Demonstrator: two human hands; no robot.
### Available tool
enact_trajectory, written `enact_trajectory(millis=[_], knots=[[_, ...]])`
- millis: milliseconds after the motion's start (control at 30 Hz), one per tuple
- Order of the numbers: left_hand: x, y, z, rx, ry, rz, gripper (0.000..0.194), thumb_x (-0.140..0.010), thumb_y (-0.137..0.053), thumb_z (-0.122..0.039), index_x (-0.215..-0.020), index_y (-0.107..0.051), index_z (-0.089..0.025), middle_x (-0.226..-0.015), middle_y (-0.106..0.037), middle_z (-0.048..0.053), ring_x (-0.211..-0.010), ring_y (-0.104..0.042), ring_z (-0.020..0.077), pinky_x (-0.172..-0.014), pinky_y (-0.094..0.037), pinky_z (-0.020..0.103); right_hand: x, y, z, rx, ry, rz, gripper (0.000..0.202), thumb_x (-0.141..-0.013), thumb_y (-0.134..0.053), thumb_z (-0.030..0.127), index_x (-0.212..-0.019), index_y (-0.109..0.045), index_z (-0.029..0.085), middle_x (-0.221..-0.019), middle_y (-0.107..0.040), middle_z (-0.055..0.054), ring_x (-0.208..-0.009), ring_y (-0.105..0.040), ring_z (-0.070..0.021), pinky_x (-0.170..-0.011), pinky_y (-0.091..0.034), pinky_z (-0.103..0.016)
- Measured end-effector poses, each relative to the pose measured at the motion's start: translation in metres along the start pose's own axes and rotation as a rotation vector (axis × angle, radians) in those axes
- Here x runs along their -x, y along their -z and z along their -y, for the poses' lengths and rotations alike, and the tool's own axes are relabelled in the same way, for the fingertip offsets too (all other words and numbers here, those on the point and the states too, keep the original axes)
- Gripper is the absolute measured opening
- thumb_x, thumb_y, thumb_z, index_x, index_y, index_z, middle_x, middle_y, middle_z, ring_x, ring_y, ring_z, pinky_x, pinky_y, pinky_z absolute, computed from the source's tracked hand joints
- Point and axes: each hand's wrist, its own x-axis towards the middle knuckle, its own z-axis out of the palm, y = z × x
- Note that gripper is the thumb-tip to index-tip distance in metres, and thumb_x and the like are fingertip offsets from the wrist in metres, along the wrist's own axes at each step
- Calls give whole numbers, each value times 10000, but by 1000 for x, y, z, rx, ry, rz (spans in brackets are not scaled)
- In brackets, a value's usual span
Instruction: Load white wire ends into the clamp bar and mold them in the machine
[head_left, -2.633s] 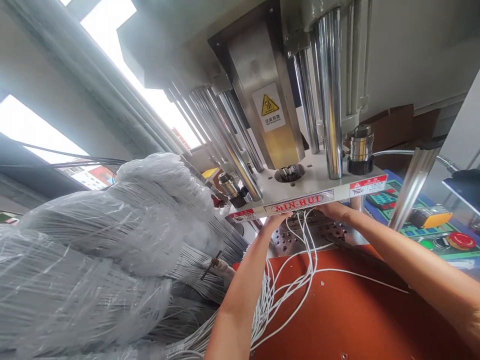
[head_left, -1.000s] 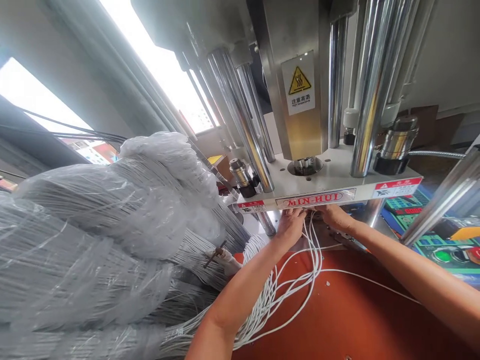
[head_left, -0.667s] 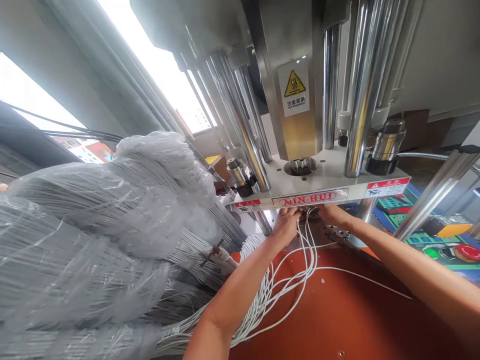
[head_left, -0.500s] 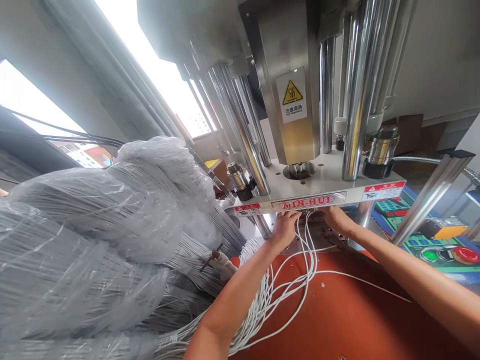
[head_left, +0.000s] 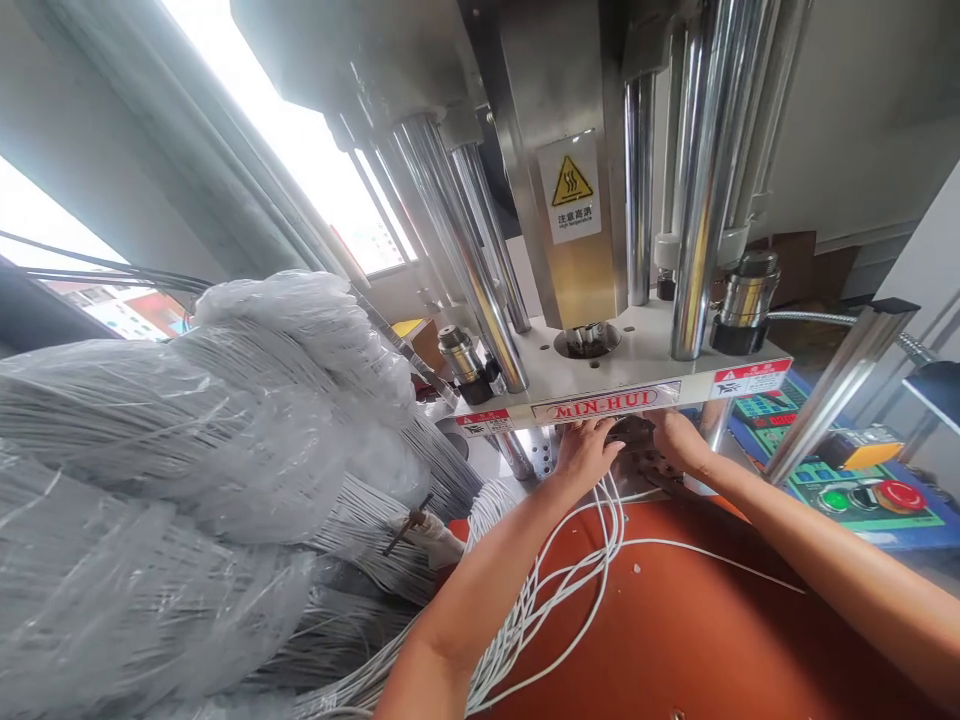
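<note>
My left hand (head_left: 586, 455) reaches under the front edge of the machine's upper plate (head_left: 570, 392). Its thumb stands apart and its fingers stretch upward, their tips partly hidden by the plate. White cables (head_left: 611, 505) come out from beneath this hand and run down over the orange surface (head_left: 660, 630) into a loose bundle (head_left: 517, 610). My right hand (head_left: 677, 442) is under the same plate, farther right, beside a dark metal block (head_left: 632, 432). Its fingers are hidden behind the plate and the block, so its grip does not show.
Plastic-wrapped cable bundles (head_left: 247, 430) are heaped at the left, by a clamp handle (head_left: 407, 524). Steel columns (head_left: 697, 200) and a nozzle housing with a heat warning label (head_left: 574, 187) stand above the plate. A control panel (head_left: 862, 490) with a red stop button (head_left: 900, 496) is at the right.
The view has shifted slightly, so the machine appears farther left. My left thumb has spread away from the fingers, and the hand now covers the upper cables. More of the dark block shows between my hands.
</note>
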Motion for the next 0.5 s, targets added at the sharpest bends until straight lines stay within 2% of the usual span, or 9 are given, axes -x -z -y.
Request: enact_trajectory(millis=[133, 267, 400, 500], knots=[[-17, -12, -4, 64, 136, 54, 221, -860, -621, -238, -1072, -676, -212, -1107, -683, 61, -1096, -582, 236, -1013, -418, 385, 9, 0, 3, 27, 49, 42, 382, -723, -391, 51, -902, -710, 157, -1046, -703, -131, -1026, -604, -258, -921, -465, -369], [-23, -19, -3, 102, 195, 77, 155, -857, -596, -178, -956, -708, -219, -1024, -700, 56, -1047, -601, 239, -951, -443, 373, 10, 2, 10, 22, 103, 72, 376, -719, -387, 44, -862, -714, 162, -1141, -677, -132, -1109, -554, -277, -987, -412, -424], [-19, -20, -2, 76, 190, 109, 184, -880, -559, -165, -993, -695, -216, -999, -686, 67, -1029, -600, 232, -931, -442, 365, 5, 4, 9, -23, 103, 93, 374, -733, -402, 49, -896, -723, 152, -1088, -695, -151, -1126, -556, -281, -1007, -398, -428], [-15, -21, -2, 30, 138, 84, 239, -898, -534, -161, -1079, -678, -216, -1021, -671, 65, -1019, -588, 221, -938, -436, 365, -3, 9, 4, -87, 91, 102, 449, -677, -411, 34, -986, -717, 148, -1024, -721, -121, -1047, -607, -259, -972, -445, -400]])
